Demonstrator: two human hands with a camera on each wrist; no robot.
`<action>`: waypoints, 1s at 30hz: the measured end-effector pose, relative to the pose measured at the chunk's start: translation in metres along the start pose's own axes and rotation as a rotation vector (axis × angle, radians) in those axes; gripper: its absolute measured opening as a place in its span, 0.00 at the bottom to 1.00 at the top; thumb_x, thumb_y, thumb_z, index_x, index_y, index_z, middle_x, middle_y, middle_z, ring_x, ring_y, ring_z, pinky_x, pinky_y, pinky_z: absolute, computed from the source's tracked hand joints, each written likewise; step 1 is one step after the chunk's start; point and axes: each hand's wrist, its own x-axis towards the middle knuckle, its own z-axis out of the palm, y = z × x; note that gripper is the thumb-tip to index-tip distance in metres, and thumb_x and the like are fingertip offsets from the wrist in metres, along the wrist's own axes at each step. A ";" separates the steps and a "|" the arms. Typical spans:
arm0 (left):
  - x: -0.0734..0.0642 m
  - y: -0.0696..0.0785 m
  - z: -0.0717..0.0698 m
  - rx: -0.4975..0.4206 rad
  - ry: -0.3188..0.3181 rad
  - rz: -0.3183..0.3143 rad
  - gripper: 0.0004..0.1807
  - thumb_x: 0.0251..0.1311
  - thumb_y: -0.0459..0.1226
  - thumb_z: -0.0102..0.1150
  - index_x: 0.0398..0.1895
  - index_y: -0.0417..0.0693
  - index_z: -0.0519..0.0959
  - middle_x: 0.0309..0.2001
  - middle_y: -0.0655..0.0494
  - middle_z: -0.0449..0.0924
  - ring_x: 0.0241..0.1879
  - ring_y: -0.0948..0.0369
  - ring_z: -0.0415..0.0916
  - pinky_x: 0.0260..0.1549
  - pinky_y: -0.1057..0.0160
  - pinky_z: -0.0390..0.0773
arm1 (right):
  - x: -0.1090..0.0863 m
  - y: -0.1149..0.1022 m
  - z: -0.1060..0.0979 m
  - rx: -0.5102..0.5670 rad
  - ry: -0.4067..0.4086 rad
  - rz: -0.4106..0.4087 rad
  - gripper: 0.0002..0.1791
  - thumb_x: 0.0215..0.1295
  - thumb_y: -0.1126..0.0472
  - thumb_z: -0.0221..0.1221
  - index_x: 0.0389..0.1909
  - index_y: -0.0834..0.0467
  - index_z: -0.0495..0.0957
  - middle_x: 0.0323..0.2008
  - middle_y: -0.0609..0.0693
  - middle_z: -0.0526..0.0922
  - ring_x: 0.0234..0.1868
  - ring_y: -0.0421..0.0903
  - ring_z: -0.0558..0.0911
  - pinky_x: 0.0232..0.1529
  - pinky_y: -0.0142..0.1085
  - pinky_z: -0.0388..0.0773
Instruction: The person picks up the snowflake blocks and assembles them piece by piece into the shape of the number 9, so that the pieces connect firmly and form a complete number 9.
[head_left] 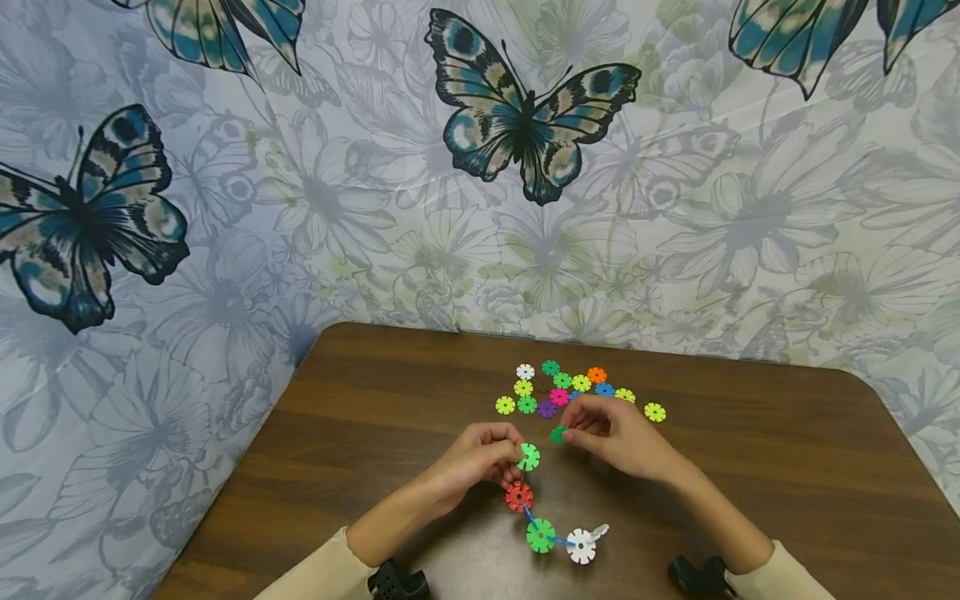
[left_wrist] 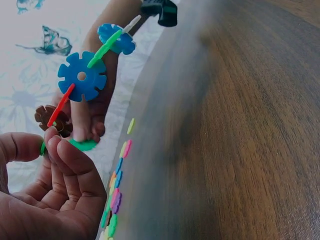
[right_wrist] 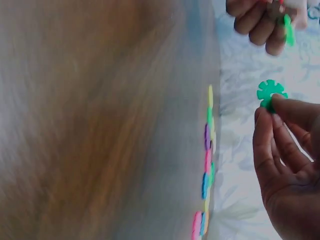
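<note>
Two pinches here: left hand (head_left: 480, 457) has fingers clamped on a disc chain's (head_left: 536, 540) end, right hand's (head_left: 618, 435) fingers grip a green disc (head_left: 558, 434); loose discs (head_left: 559, 397) sit beyond, toward the table's (head_left: 360, 379) far edge.

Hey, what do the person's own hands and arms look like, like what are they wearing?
The left hand and right hand are bare, no gloves. The pale cream sleeves stop short of the wrists. Near each cuff shows a black device, its details unclear.
</note>
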 end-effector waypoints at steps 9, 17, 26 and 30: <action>0.000 0.000 0.000 0.008 -0.006 0.001 0.03 0.64 0.34 0.60 0.34 0.43 0.77 0.27 0.56 0.79 0.27 0.64 0.75 0.31 0.67 0.80 | -0.007 -0.017 0.011 0.155 -0.032 -0.145 0.04 0.70 0.64 0.68 0.41 0.53 0.83 0.38 0.54 0.86 0.38 0.60 0.88 0.43 0.39 0.88; 0.000 -0.002 -0.001 0.009 -0.024 0.007 0.03 0.65 0.33 0.60 0.35 0.41 0.78 0.27 0.57 0.80 0.27 0.65 0.75 0.31 0.68 0.79 | -0.007 -0.022 0.016 0.159 -0.023 -0.165 0.04 0.70 0.66 0.67 0.41 0.54 0.84 0.38 0.57 0.87 0.37 0.57 0.88 0.41 0.39 0.88; -0.002 0.000 -0.004 0.043 -0.029 0.041 0.10 0.68 0.33 0.61 0.40 0.30 0.78 0.27 0.58 0.80 0.28 0.65 0.75 0.32 0.69 0.79 | -0.008 -0.021 0.021 0.172 0.012 -0.157 0.05 0.71 0.66 0.67 0.42 0.52 0.85 0.38 0.61 0.87 0.37 0.54 0.89 0.38 0.44 0.89; -0.002 0.002 -0.004 0.050 -0.028 0.046 0.08 0.68 0.34 0.62 0.38 0.34 0.79 0.27 0.58 0.80 0.27 0.65 0.75 0.31 0.69 0.79 | -0.011 -0.021 0.022 0.199 0.022 -0.141 0.06 0.71 0.65 0.67 0.43 0.51 0.85 0.39 0.62 0.87 0.37 0.51 0.89 0.38 0.47 0.89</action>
